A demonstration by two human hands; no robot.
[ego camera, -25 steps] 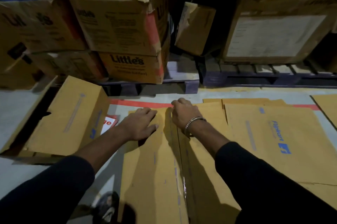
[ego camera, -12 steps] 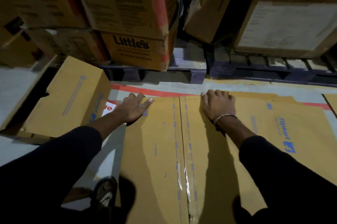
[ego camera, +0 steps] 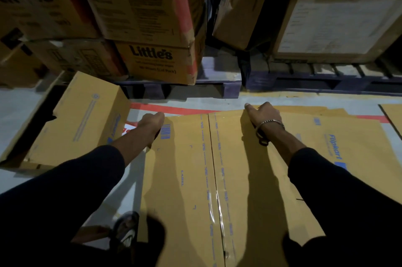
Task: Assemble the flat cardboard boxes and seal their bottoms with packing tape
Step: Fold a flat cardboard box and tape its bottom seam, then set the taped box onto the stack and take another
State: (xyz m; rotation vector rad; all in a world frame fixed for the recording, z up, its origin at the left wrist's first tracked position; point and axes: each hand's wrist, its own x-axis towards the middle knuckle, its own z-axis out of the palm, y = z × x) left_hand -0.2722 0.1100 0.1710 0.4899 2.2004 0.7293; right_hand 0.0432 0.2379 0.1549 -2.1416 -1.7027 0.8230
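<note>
The box [ego camera: 189, 179] lies on the grey floor [ego camera: 195, 99] with its taped bottom up, its long axis and clear tape [ego camera: 218, 205] running straight away from the person. The left hand [ego camera: 152, 122] grips its far left corner, fingers curled over the edge; the right hand [ego camera: 264, 114] hooks the far edge (bangle [ego camera: 268, 129] on the wrist). Just left stands another box [ego camera: 71, 118], on the right flat cardboard [ego camera: 348, 147]. Beyond a strip of bare floor, pallets [ego camera: 217, 84] carry stacked cartons [ego camera: 141, 16].
</note>
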